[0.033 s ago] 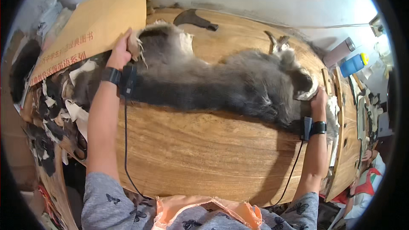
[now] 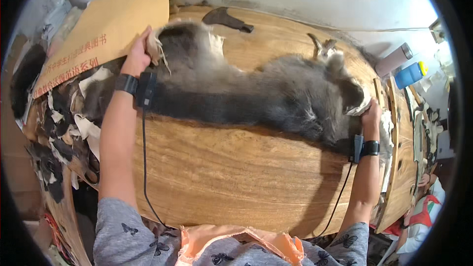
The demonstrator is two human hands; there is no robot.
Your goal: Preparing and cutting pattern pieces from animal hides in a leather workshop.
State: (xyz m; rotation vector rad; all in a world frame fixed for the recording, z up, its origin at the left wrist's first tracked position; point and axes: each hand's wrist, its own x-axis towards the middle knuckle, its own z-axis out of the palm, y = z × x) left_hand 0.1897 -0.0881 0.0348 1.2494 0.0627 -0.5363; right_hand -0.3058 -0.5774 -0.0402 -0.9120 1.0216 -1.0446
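A grey-brown fur pelt with a dark band along its near side lies stretched across the wooden table, fur side up. Pale skin shows at its ragged edges. My left hand is closed on the pelt's left end, where a torn strip hangs down. At the other end, my right hand grips the pelt's right edge, its fingers partly hidden by fur and skin. Both arms reach well apart, each wrist wearing a black strap with a small cabled device.
Beyond the pelt lies a dark curved blade. A large tan paper sheet leans at the back left, above heaped fur scraps. A pink tumbler and blue bottle stand back right, near wooden strips. Another person is at far right.
My hands are very slightly farther apart, still on the pelt's two ends. The pelt keeps nearly the same place and shape.
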